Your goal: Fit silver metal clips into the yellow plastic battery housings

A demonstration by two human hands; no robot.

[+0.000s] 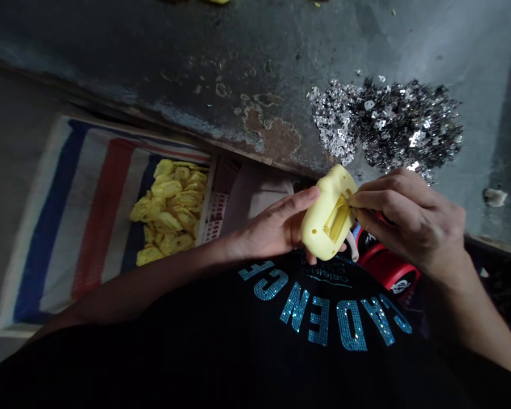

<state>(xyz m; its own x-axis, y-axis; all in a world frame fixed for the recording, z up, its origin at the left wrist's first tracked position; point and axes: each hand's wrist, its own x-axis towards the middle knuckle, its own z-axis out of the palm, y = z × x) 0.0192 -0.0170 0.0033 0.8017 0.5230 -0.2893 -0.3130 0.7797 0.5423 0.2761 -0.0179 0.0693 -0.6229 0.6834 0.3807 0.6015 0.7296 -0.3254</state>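
Note:
A pale yellow plastic casing [315, 218], rounded, with small holes and a rectangular battery-like recess, is gripped in my left hand [276, 224]. The thumb lies along its upper edge and the other fingers pass beneath. My right hand [402, 213] pinches at the far end of the recess, thumb and forefinger pressed together. Whatever sits between those fingertips is hidden or too small to name. Just beyond my right hand, a heap of small shiny metal clips or plates [413, 122] lies on the worn grey table [153, 74].
At the left, below the table edge, a box lined with striped sheeting [97, 216] holds a pile of yellow plastic parts [174, 210]. A red and black object [389, 267] sits under my right hand. A small whitish lump [495, 197] rests on the table at right.

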